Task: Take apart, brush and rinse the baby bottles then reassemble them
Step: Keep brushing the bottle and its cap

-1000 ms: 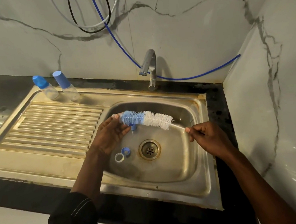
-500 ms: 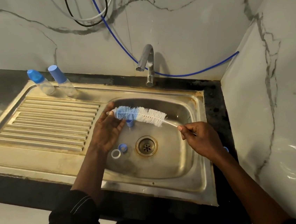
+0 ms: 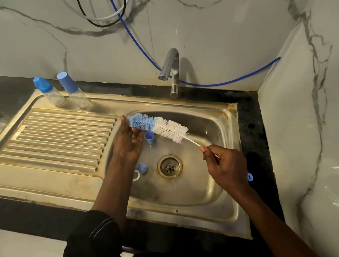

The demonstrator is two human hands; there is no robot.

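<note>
Over the sink (image 3: 205, 120), a bottle brush (image 3: 158, 127) was held slanting.
Right hand (image 3: 224, 164) pinched its wire handle; left hand (image 3: 127, 144), fingers straight, touched the blue bristles. Two capped bottles (image 3: 49, 92) (image 3: 75, 92) stood on the drainboard (image 3: 57, 140).

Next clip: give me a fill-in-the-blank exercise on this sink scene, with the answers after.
The right hand pinches the brush by its thin ___.
The left hand lies open under the brush's ___ bristles.
___ capped bottles stand on the drainboard.
Missing words: handle; blue; two.
</note>
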